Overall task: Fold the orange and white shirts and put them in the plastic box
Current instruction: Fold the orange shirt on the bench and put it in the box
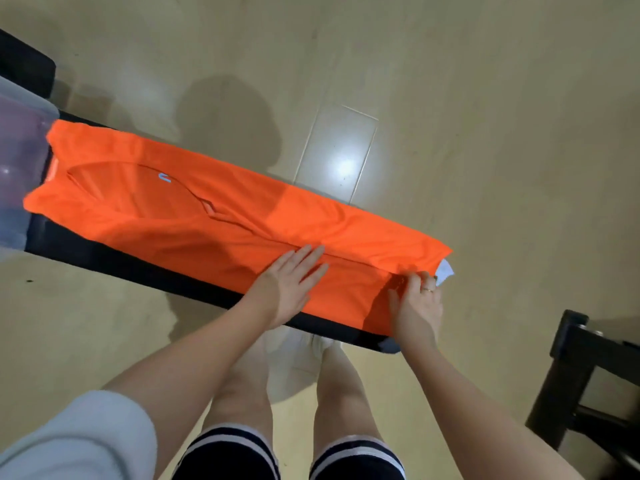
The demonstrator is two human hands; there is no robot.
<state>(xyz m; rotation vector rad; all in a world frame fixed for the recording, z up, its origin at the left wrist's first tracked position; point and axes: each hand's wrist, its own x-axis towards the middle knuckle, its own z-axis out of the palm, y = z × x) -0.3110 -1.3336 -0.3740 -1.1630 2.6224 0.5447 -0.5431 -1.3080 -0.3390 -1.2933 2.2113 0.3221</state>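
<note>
Orange polyester shirt [194, 209], partly folded into a long strip, lay stretched along the narrow black bench [138, 268] from about nine o'clock to three o'clock in my view. My left hand [291, 282] was fully open, palm down and fingers spread, pressing flat on the shirt's near folded flap close to its hem end. My right hand [417, 299], just toward three o'clock of the left, was mostly closed, its fingertips pinching the orange hem edge; a thin ring showed on one finger. Both hands therefore sat on the hem end of the shirt, while the collar and its small blue label lay well away toward nine o'clock. A scrap of white fabric [445, 271] peeked out from under the orange hem, just beyond my right fingers; I could not tell how much of it lay beneath. The clear plastic storage box [20, 133] stood at nine o'clock, touching or just beside the shirt's shoulder end. Its contents were too blurred for me to make out. A dark wooden chair frame [581, 368] stood at four o'clock on the pale floor [485, 98].
</note>
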